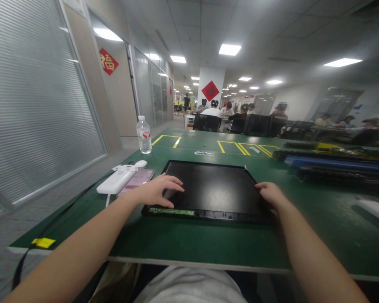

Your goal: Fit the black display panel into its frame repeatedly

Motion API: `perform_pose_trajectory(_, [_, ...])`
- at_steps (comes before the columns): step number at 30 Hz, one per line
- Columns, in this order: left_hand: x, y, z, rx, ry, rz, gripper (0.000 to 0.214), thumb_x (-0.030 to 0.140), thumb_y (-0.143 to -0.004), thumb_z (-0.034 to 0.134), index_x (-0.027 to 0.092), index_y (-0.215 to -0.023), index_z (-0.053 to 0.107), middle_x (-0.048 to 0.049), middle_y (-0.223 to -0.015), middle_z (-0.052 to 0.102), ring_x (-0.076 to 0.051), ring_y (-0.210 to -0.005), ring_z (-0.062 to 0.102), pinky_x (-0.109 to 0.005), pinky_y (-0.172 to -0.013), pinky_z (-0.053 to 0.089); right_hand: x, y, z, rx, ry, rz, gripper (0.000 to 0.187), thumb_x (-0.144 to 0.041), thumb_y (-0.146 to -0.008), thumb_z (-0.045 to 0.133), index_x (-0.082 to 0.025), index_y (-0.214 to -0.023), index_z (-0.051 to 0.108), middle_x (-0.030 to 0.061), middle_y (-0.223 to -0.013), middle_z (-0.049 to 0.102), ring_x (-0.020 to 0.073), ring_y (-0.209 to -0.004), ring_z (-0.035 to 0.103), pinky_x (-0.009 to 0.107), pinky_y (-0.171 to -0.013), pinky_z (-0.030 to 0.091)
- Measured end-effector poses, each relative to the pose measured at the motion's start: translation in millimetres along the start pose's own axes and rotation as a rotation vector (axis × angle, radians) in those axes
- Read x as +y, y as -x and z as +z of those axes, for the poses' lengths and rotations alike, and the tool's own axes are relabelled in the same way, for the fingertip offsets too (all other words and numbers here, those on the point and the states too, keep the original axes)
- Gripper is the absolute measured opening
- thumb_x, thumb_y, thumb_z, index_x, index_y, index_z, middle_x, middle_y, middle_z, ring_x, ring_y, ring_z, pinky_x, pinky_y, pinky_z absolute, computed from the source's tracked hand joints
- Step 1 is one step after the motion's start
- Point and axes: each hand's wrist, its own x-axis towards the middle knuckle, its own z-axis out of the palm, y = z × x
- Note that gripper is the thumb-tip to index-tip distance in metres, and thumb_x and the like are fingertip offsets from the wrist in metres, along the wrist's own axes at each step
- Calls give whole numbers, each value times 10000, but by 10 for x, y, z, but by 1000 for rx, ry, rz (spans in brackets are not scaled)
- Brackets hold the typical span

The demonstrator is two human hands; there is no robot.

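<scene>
Panel (216,183) flat, long axis L-R, PCB (172,211) nearside.

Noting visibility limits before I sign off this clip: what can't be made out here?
All in the head view:
- Underside of the black screen panel: hidden by the panel itself.
- Right hand: some fingers hidden behind the hand, so its grip is unclear.
- Phone: display content too small and blurred.
- White object: blurred, cut off by the right edge.
- Dark stacked parts: blurred.
</scene>
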Motion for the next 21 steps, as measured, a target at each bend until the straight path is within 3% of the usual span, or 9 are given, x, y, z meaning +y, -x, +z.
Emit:
perform_pose_trajectory(12, [-45,-22,18,12,90,92,521,243,-745,857,254,-1249,727,-88,-1354,665,-254,-1218,646,-342,-1058,466,-4,-23,-1,-12,-12,10,483,45,-635,549,-165,-981,813,108,-1035,784,240,-974,728,288,-882,538])
perform_pose_trajectory(21, [-105,-46,69,34,95,110,536,356,-720,891,236,-1220,740,-107,-1284,703,-254,-1175,667,-348,-1031,482,13,-31,8,-34,-19,12,476,51,-649,540,-148,-997,798,116,-1027,782,234,-954,730,286,-861,539])
